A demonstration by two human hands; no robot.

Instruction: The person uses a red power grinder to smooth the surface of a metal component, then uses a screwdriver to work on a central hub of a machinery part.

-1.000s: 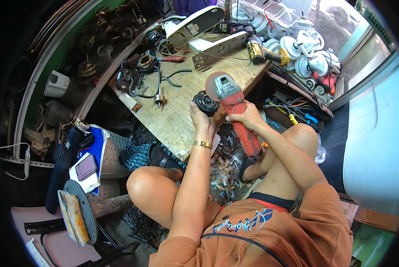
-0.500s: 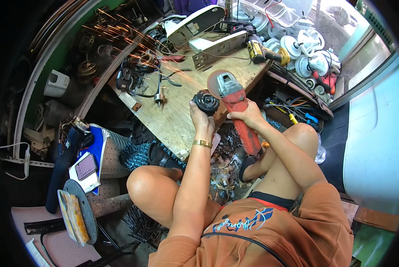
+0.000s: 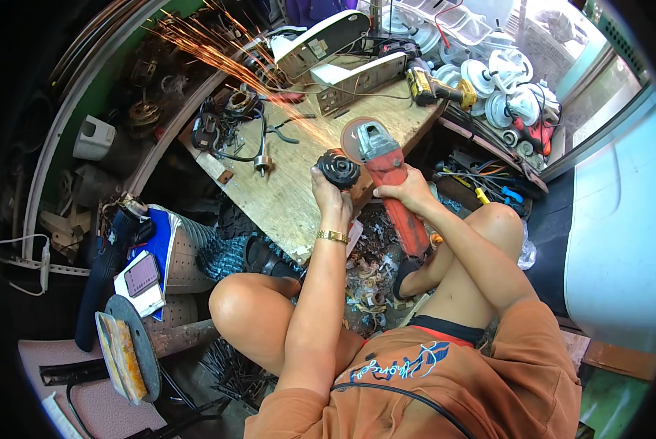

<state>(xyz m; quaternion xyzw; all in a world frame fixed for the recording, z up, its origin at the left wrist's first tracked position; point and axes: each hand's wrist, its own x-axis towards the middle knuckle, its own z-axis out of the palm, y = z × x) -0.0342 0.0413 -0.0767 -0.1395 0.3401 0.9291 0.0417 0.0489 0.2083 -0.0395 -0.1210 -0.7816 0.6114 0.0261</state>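
My right hand (image 3: 410, 189) is wrapped round the body of a red angle grinder (image 3: 394, 175) with a grey metal head. Its brown cutting disc (image 3: 355, 139) meets the upper edge of a round black ringed part (image 3: 339, 169), which looks like a motor piece. Orange sparks (image 3: 262, 84) stream from there to the far left. Gripping that black part from below and its left side is my left hand (image 3: 331, 196); some of its fingers are hidden. Both tool and part are above the near end of the wooden bench board (image 3: 269, 208).
Pliers (image 3: 280, 134), a coaxial metal-ended cable and white casings (image 3: 361, 82) lie on the board. A yellow cordless drill (image 3: 438, 86) rests at its far right. White plastic fan parts (image 3: 500, 88) pile beyond. At left, a phone (image 3: 142, 274) lies on papers. Scraps (image 3: 375, 282) litter the floor between my feet.
The spark stream has grown denser and brighter toward the far left. The black part has shifted or tilted very slightly; both hands keep nearly the same place.
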